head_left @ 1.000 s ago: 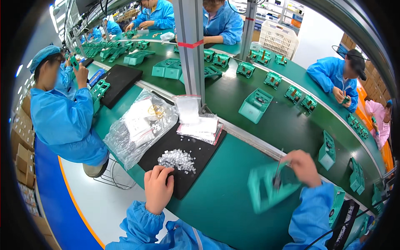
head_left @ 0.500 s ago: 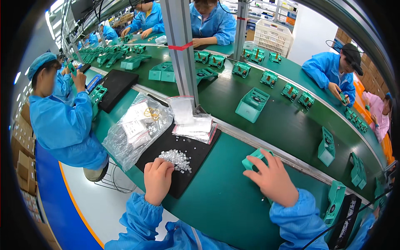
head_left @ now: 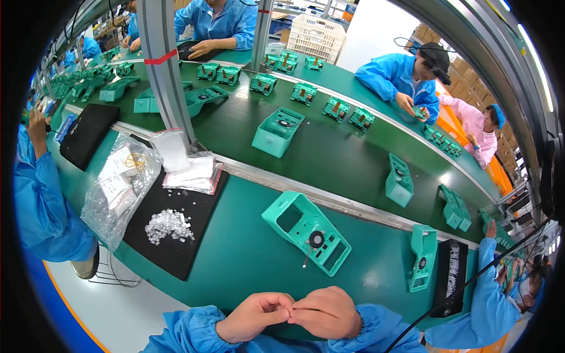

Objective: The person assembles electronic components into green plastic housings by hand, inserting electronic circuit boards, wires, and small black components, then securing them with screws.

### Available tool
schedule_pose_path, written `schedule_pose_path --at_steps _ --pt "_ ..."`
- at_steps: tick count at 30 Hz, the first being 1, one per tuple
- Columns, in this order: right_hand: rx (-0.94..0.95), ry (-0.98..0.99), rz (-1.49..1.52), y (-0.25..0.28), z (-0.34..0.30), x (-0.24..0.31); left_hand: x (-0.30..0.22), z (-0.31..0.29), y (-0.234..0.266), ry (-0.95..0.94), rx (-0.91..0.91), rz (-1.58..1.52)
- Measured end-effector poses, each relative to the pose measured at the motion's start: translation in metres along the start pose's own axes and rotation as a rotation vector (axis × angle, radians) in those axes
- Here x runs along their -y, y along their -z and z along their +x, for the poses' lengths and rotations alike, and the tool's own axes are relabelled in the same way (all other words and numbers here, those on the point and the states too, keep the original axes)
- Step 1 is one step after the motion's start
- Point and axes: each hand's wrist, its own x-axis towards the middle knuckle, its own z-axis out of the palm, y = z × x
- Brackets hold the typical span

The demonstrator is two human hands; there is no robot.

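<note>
Close to the bench's near edge, my left hand (head_left: pixel 257 316) and my right hand (head_left: pixel 327 313) meet at the fingertips, thumbs and fingers pinched. Whatever they hold, if anything, is too small or hidden to make out. Beyond them on the green bench lies a green plastic housing (head_left: pixel 313 222) with a large opening, a round black fan and a short wire end; neither hand touches it. To the left, a pile of small clear pieces (head_left: pixel 169 226) rests on a black mat (head_left: pixel 178 259).
A clear plastic bag (head_left: pixel 120 182) and white packets (head_left: pixel 191 172) lie by the mat, near a metal post (head_left: pixel 166 88). Another green housing (head_left: pixel 421 259) and a black tray (head_left: pixel 452 276) stand at right. Housings line the conveyor (head_left: pixel 229 132); co-workers sit around.
My left hand has left the pile and my right hand has let go of the green housing. Both came together near the edge. The view has turned to the right.
</note>
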Motion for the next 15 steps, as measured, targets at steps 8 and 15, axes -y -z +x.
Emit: schedule_pose_path --at_steps 8,15 --pt "-0.128 -0.223 0.027 0.032 -0.023 -0.001 0.015 0.035 -0.019 0.075 0.109 0.228" --pt "0.149 -0.137 0.0 0.071 -0.031 -0.019 0.019 0.055 -0.041 0.072 0.09 0.553"
